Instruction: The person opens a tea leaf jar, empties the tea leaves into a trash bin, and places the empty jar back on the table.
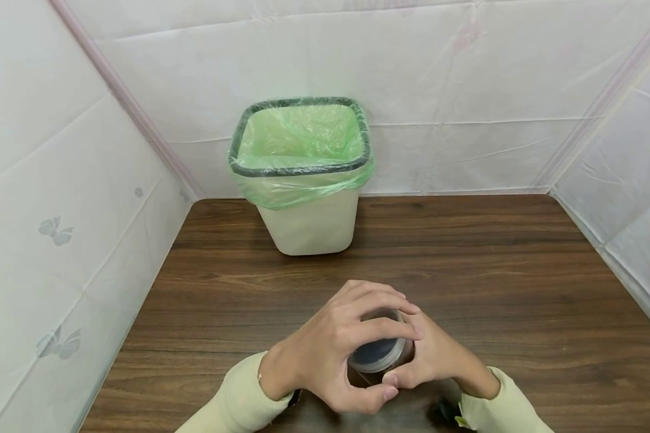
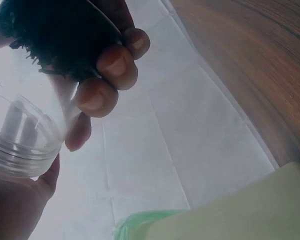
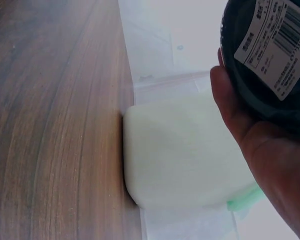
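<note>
A clear plastic jar (image 1: 378, 355) with a ridged round top is between both hands over the near part of the table. Dark, shredded dry-looking pieces (image 2: 60, 37) fill its lower end. The left hand (image 1: 341, 343) arches over the top, its fingers and thumb curled about the rim. Around the jar's side, the right hand (image 1: 436, 352) holds it; curled fingertips (image 2: 115, 65) press the wall in the left wrist view. A white barcode label (image 3: 277, 47) shows on the dark base in the right wrist view. Whether the top is loose cannot be seen.
A cream bin (image 1: 311, 225) lined with a green plastic bag (image 1: 303, 192) stands at the back of the wooden table (image 1: 466, 258), left of centre. White sheeting (image 1: 411, 72) walls the back and both sides. Something black (image 1: 444, 412) lies by the right sleeve.
</note>
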Motion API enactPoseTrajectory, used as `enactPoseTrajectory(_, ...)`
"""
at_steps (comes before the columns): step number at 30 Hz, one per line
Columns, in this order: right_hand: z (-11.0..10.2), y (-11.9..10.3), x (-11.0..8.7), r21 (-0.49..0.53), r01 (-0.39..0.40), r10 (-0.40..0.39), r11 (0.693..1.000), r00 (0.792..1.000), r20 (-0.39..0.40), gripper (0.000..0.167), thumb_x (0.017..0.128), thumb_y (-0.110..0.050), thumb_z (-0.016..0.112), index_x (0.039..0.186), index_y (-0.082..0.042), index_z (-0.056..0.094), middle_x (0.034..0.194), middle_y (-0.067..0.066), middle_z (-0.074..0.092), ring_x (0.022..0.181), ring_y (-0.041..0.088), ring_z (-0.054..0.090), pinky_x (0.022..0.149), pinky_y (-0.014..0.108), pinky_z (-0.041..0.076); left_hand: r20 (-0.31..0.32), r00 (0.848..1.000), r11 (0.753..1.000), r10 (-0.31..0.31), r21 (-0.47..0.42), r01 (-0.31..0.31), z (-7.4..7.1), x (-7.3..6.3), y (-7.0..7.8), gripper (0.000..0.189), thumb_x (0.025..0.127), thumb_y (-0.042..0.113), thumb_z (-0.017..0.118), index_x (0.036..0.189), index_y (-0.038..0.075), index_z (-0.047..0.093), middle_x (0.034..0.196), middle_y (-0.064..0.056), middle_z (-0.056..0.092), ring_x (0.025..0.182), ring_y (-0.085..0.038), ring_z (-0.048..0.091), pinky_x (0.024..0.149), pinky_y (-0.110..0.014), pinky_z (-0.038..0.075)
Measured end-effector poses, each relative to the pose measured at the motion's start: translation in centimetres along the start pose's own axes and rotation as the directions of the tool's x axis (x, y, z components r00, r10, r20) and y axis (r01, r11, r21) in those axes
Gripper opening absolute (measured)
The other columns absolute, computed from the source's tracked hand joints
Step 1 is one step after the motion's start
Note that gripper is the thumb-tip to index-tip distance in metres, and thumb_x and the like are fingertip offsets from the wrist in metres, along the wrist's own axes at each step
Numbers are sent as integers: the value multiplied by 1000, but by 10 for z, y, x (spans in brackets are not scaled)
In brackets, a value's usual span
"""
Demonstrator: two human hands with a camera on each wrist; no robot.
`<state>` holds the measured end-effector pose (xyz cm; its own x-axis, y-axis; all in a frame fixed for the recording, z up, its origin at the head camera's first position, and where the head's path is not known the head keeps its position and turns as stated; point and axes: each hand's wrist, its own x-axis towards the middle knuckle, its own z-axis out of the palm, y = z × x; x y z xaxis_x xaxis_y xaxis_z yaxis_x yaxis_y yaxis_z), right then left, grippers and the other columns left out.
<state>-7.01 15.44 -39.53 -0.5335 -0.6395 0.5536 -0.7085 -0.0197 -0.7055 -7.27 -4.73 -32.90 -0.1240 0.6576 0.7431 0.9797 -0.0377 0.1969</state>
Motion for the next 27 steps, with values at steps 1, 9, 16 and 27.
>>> enactPoseTrajectory(1,0,0,0,-9,4,-4,1000,1000,5,75,86,-58,66,137,-7,45,123,5,57,104,20,60,84,36,54,2,1000,1000,5,-6,-5,0,1,0,49,73,34,72,117,11,70,130,-9,61,126,-21,52,102,-37,40)
enactPoseTrajectory(9,1,0,6,106,62,-72,992,993,90,53,91,-49,63,121,-6,56,109,4,65,92,13,65,74,29,57,-5,1000,999,19,-28,-19,3,-1,-1,36,77,30,71,109,14,73,120,-5,64,117,-17,56,99,-31,42)
enactPoseTrajectory(16,2,3,5,178,17,-36,984,994,108,42,87,-41,63,114,-7,60,100,2,68,84,10,66,66,28,57,-14,1000,999,16,-33,-17,7,-5,-4,29,78,25,63,104,14,72,114,-3,64,110,-15,58,95,-26,42)
enactPoseTrajectory(27,2,3,1,174,-73,59,982,995,82,44,72,-25,74,113,-15,62,99,-1,67,79,11,66,63,29,57,-52,998,999,-42,-27,41,10,-8,-4,25,88,29,57,103,14,71,112,-1,64,111,-13,57,93,-26,43)
